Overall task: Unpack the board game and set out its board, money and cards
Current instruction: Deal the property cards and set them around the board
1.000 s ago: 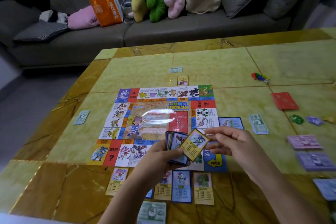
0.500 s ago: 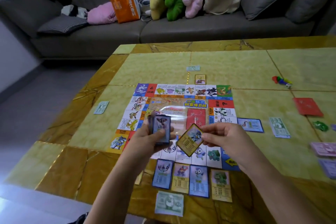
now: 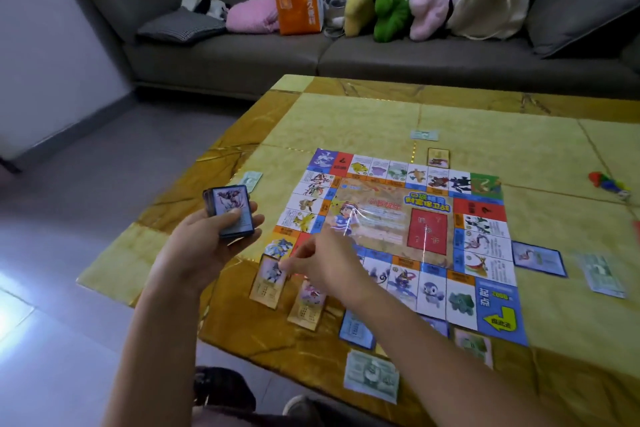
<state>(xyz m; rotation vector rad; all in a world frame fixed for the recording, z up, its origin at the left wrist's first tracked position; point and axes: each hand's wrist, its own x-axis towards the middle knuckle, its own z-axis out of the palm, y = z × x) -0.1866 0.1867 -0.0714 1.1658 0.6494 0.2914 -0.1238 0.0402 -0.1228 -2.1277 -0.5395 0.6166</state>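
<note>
Room: on my remote feed I see a grey sofa point(image 3: 381, 55) along the back wall, carrying an orange bag point(image 3: 299, 2), a cream tote bag point(image 3: 491, 0) and a row of plush toys point(image 3: 393, 3) in yellow, green and pink.
Table: a yellow and gold marbled table point(image 3: 346, 114) fills the middle of my view.
Board: the board point(image 3: 398, 229) lies open and flat on the table, with its blue arrow corner nearest the person.
Left hand: the left hand point(image 3: 204, 253) is raised to the left of the board. Its fingers and thumb are curled round a deck point(image 3: 230, 211) of cards, a blue-framed one on top.
Right hand: the right hand point(image 3: 322, 263) reaches across the board's near-left corner. Thumb and forefinger pinch the top edge of an orange-framed card point(image 3: 268, 281), low over the table just off that corner. I cannot tell whether it lies flat.
Card row: a second orange card point(image 3: 308, 302) sits just beside it, then a blue card point(image 3: 356, 329) partly under the forearm.
Money: one banknote point(image 3: 372, 374) lies near the table's front edge and a right banknote point(image 3: 602, 274) lies beyond a side card point(image 3: 538, 258).
Far right: small coloured pieces point(image 3: 607, 182) sit well apart from the board.
</note>
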